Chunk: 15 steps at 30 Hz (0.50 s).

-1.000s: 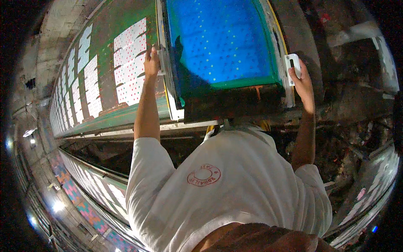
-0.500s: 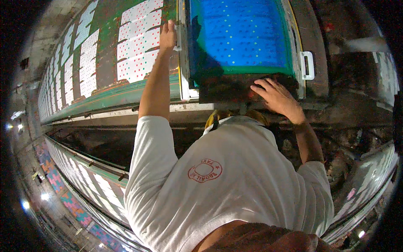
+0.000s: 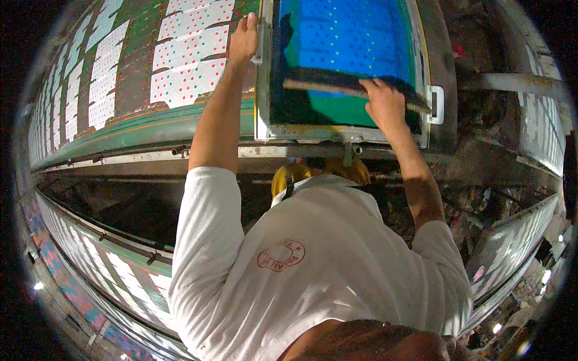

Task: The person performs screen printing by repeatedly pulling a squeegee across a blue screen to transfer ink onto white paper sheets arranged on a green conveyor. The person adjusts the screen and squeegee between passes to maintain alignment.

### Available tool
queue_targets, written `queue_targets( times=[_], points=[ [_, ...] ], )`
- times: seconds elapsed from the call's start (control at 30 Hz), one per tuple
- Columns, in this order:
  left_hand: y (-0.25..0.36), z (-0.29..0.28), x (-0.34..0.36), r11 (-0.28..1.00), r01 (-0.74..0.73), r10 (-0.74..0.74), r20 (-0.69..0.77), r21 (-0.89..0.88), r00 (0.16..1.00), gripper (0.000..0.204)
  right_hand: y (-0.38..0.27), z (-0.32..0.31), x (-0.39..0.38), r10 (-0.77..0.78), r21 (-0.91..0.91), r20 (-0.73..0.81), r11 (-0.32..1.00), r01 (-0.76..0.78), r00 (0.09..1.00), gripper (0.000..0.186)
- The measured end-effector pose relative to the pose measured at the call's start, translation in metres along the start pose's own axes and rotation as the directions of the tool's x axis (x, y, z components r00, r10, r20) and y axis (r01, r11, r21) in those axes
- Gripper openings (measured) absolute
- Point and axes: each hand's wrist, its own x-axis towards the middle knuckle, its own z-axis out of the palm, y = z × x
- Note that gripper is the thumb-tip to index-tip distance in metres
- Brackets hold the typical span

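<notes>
A screen-printing frame [image 3: 263,114] lies in front of me, with a blue patterned mesh and dark green margins. At its left side, my left hand [image 3: 244,41] is closed around a pale handle, mostly hidden behind the fingers. My right hand [image 3: 386,108] grips a long, dark squeegee [image 3: 328,81] that lies across the mesh, nearly from one side of the frame to the other. The squeegee tilts slightly, its right end nearer to me. A white handle [image 3: 437,104] on the frame's right side stands free of both hands.
Left of the frame, white cut pieces with red and green dots [image 3: 188,81] lie in rows on a long green table [image 3: 138,126]. A metal rail [image 3: 211,153] runs along its near edge. Behind me is another long table with pale pieces [image 3: 114,259].
My right hand has moved from the frame's near edge up over the mesh, with the squeegee. Its fingers are now closed on it. My left hand stays at the frame's left side.
</notes>
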Motion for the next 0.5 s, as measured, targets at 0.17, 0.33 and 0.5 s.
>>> queue_targets(
  times=[0.17, 0.33, 0.5],
  points=[
    [-0.003, -0.003, 0.007, 0.999, 0.024, -0.024, 0.011, 0.022, 1.0, 0.089, 0.04, 0.003, 0.139, -0.03, -0.072, -0.061, 0.997, 0.026, 0.998, 0.042],
    [-0.002, -0.003, 0.009, 0.986, 0.118, -0.124, 0.042, 0.116, 0.991, 0.104, 0.096, 0.012, 0.296, -0.066, -0.1, -0.121, 0.994, 0.054, 0.99, 0.027],
    [0.01, -0.005, 0.004, 0.983, 0.166, -0.169, 0.035, 0.084, 0.985, 0.104, 0.139, 0.024, 0.435, -0.219, 0.028, -0.112, 0.974, 0.223, 0.969, 0.023]
  ],
)
